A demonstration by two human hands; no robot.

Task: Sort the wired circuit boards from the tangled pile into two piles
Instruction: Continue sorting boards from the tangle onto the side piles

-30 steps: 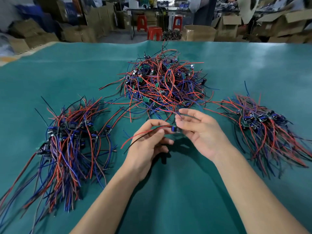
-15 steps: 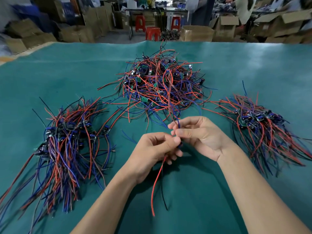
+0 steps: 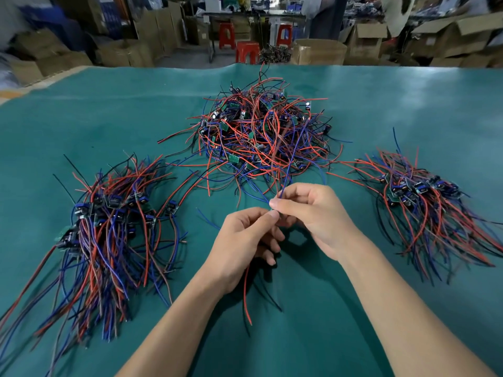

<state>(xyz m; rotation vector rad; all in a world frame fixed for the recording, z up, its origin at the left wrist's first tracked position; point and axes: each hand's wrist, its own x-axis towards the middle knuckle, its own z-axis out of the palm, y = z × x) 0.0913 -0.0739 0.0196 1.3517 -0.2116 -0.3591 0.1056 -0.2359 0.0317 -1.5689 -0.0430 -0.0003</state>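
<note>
A tangled pile of small circuit boards with red, blue and black wires lies at the middle back of the green table. A sorted pile lies at the left, another sorted pile at the right. Between them, my left hand and my right hand meet above the table, both pinching one wired circuit board, which is almost hidden by the fingertips. Its red wire and a black wire hang below my left hand. Its blue wires rise from my right hand's fingers.
The green table mat stretches to a far edge. Beyond it stand cardboard boxes, red stools and a work table. A loose blue wire lies on the mat left of my hands.
My hands have closed together on the board. The red and black wires swung from pointing left to hanging down below my left hand, and the blue wires now stand up from my right hand.
</note>
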